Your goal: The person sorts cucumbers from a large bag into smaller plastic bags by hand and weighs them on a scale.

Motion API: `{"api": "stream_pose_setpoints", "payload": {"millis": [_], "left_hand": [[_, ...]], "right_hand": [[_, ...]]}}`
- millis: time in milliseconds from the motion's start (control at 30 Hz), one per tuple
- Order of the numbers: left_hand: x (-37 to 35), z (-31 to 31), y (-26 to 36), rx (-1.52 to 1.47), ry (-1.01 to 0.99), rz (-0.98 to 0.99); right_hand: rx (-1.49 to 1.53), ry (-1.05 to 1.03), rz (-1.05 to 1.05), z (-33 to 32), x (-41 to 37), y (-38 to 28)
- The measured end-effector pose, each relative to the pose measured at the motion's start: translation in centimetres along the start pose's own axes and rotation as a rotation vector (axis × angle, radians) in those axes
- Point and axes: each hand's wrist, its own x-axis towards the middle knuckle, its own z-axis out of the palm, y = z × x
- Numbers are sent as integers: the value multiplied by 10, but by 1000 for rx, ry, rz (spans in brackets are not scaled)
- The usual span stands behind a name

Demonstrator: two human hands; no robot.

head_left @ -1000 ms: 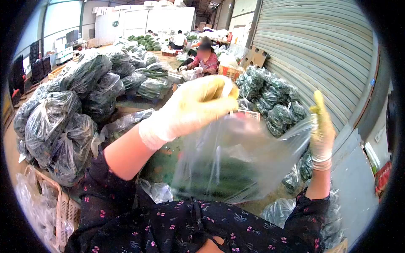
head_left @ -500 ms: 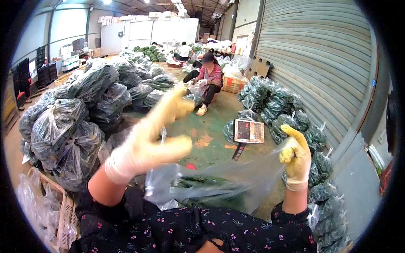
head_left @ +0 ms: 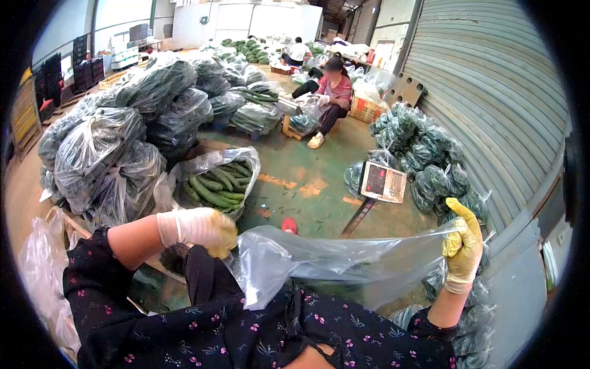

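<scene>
A clear plastic bag (head_left: 344,249) is stretched across in front of my chest. My right hand (head_left: 462,246), in a yellowed glove, pinches its right end. At the bag's left end is my left hand (head_left: 216,232), gloved and curled; motion blurs its fingers, so its hold on the plastic is unclear. Beyond my left hand, an open bag holds green cucumbers (head_left: 215,187). Past the stretched bag stands a scale with a display (head_left: 382,182). Dim green shapes show through the plastic.
Filled bags (head_left: 98,160) are piled at the left, and more (head_left: 430,157) line the shutter at the right. A person (head_left: 335,92) in a red top sits ahead. A crate with plastic bags (head_left: 46,264) is at the lower left. A red object (head_left: 289,225) is on the floor.
My left hand has dropped down and left from above the bag, its spread fingers now curled. The bag is pulled into a longer band. The view has shifted, uncovering the cucumbers.
</scene>
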Motion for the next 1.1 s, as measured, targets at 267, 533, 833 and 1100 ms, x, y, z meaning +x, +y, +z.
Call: {"api": "stream_pose_setpoints", "payload": {"millis": [267, 533, 833, 1100], "left_hand": [[-8, 65, 100, 525, 719, 695], [23, 27, 15, 347, 214, -34], [-17, 51, 67, -291, 460, 367], [-5, 78, 82, 34, 550, 390]], "right_hand": [[56, -52, 3, 8, -7, -11], [72, 17, -8, 4, -11, -6], [148, -99, 5, -2, -8, -5], [147, -92, -21, -6, -9, 0]]}}
